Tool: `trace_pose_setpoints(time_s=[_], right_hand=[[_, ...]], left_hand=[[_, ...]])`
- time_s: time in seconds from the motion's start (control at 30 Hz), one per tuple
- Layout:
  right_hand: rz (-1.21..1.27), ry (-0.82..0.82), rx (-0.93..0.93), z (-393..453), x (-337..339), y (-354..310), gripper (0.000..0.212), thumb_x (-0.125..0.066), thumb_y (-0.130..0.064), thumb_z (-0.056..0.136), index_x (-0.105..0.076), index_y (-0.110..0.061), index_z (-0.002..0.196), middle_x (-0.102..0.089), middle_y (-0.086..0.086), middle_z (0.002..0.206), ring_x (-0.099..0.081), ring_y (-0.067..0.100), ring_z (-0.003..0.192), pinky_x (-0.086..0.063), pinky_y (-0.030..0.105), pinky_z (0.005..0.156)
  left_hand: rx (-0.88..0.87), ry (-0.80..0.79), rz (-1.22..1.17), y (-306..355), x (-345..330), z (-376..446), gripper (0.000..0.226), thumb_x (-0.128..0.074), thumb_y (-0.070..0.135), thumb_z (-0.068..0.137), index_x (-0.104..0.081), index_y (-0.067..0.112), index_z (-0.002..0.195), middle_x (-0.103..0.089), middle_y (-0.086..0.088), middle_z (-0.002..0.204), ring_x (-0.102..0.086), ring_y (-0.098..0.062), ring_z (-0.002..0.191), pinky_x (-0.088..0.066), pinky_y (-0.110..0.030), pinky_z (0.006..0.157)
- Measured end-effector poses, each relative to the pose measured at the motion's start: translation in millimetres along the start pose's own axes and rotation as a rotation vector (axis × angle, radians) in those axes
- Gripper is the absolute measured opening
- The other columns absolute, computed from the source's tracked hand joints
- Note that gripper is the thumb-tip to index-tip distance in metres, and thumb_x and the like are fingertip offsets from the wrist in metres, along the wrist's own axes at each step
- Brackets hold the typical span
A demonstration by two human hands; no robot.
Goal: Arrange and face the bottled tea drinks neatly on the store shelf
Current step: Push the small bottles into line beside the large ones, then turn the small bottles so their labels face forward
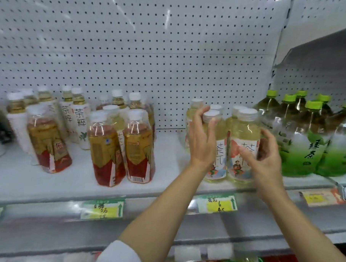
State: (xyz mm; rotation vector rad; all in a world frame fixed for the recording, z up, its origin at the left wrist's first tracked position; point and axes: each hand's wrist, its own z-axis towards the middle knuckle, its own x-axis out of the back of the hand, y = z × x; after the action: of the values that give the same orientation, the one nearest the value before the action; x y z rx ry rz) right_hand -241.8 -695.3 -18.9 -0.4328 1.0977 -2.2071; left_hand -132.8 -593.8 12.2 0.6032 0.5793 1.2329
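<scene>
Several pale yellow tea bottles with white caps and picture labels stand in a tight group at the shelf's front; the frontmost one [245, 142] faces me. My left hand [200, 140] rests flat, fingers spread, against the left side of the group, touching a white-capped bottle [213, 120]. My right hand [266, 156] hovers at the front bottle's right side with fingers curled and apart, holding nothing. To the left, amber tea bottles with red-gold labels [106, 147] stand loosely spaced, tilted looking, with white-labelled tea bottles [80, 119] behind them.
Large green-capped green tea bottles [306, 140] crowd the right end of the white shelf [166, 182]. A perforated white back panel [132, 49] rises behind. Yellow-green price tags [217, 205] line the shelf edge. A lower shelf shows red packaging.
</scene>
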Motion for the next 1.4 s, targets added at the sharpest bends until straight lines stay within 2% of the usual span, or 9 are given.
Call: trace_pose_setpoints(time_s=[0.17, 0.3, 0.47, 0.63, 0.7, 0.83, 1.03, 1.23, 1.4], right_hand=[[0.069, -0.073, 0.017, 6, -1, 17, 0.077, -0.072, -0.045, 0.08, -0.036, -0.025, 0.146, -0.054, -0.004, 0.138, -0.055, 0.013, 0.125, -0.049, 0.028, 0.101], [0.018, -0.13, -0.024, 2, 7, 26, 0.073, -0.067, -0.025, 0.083, -0.03, -0.04, 0.144, -0.037, -0.007, 0.143, -0.047, 0.012, 0.128, -0.044, 0.012, 0.093], [-0.064, -0.219, -0.003, 5, 9, 33, 0.076, -0.071, -0.009, 0.085, -0.035, -0.041, 0.144, -0.052, -0.004, 0.139, -0.055, 0.009, 0.119, -0.046, 0.016, 0.084], [-0.214, -0.192, 0.011, 2, 5, 30, 0.077, -0.072, -0.022, 0.084, -0.032, -0.033, 0.15, -0.05, 0.002, 0.142, -0.05, 0.024, 0.128, -0.048, 0.05, 0.099], [-0.401, -0.092, 0.043, -1, 2, 26, 0.081, -0.074, -0.024, 0.083, -0.031, -0.019, 0.152, -0.043, 0.012, 0.148, -0.04, 0.031, 0.135, -0.04, 0.056, 0.105], [-0.577, 0.014, 0.527, 6, -8, 9, 0.073, -0.057, -0.035, 0.088, -0.037, 0.005, 0.145, -0.043, 0.024, 0.145, -0.038, 0.037, 0.134, -0.03, 0.051, 0.113], [-0.551, 0.03, 0.915, 19, -69, -26, 0.047, -0.057, -0.024, 0.092, -0.059, 0.006, 0.129, -0.064, 0.023, 0.124, -0.056, 0.033, 0.118, -0.042, 0.046, 0.106], [-0.523, -0.094, 0.875, 47, -160, -54, 0.04, -0.055, -0.029, 0.094, -0.068, -0.003, 0.121, -0.07, 0.011, 0.11, -0.062, 0.026, 0.102, -0.042, 0.029, 0.096], [-0.375, -0.33, 0.378, 62, -214, -75, 0.041, -0.061, -0.029, 0.095, -0.059, -0.014, 0.134, -0.065, 0.0, 0.119, -0.056, 0.015, 0.109, -0.045, 0.03, 0.096]], left_hand=[[-0.035, -0.028, 0.167, 0, -7, -1, 0.034, -0.048, 0.037, 0.101, -0.045, 0.023, 0.132, -0.052, 0.009, 0.125, -0.05, -0.016, 0.119, -0.043, -0.05, 0.101], [-0.001, -0.241, 0.427, -4, 14, -30, 0.105, -0.077, 0.051, 0.076, -0.01, 0.034, 0.154, -0.031, 0.007, 0.15, -0.035, -0.026, 0.138, -0.039, -0.052, 0.11], [0.037, -0.333, 0.573, -15, 24, -46, 0.128, -0.083, 0.037, 0.073, 0.02, 0.051, 0.148, -0.038, -0.007, 0.142, -0.042, -0.028, 0.127, -0.047, -0.051, 0.1], [0.104, -0.346, 0.642, -16, 19, -44, 0.125, -0.08, 0.039, 0.078, 0.023, 0.045, 0.15, -0.037, -0.003, 0.143, -0.043, -0.025, 0.127, -0.047, -0.049, 0.101], [0.078, -0.398, 0.758, -10, 26, -41, 0.122, -0.077, 0.043, 0.08, 0.019, 0.035, 0.154, -0.035, -0.002, 0.148, -0.039, -0.023, 0.132, -0.044, -0.044, 0.105], [-0.279, -0.384, 1.01, 16, 68, -16, 0.085, -0.057, 0.054, 0.092, -0.023, 0.011, 0.156, -0.037, -0.007, 0.154, -0.035, -0.022, 0.139, -0.034, -0.038, 0.116], [-0.632, -0.155, 1.134, 70, 154, 65, 0.049, -0.05, 0.042, 0.095, -0.061, 0.011, 0.132, -0.061, -0.006, 0.129, -0.053, -0.023, 0.12, -0.041, -0.035, 0.102], [-0.092, -0.203, 1.28, 77, 232, 165, 0.039, -0.053, 0.032, 0.101, -0.054, 0.018, 0.137, -0.054, -0.001, 0.14, -0.049, -0.021, 0.127, -0.043, -0.039, 0.1], [0.308, -0.423, 1.072, 37, 245, 197, 0.054, -0.059, 0.037, 0.097, -0.05, 0.007, 0.142, -0.056, -0.01, 0.139, -0.057, -0.025, 0.121, -0.047, -0.037, 0.101]])
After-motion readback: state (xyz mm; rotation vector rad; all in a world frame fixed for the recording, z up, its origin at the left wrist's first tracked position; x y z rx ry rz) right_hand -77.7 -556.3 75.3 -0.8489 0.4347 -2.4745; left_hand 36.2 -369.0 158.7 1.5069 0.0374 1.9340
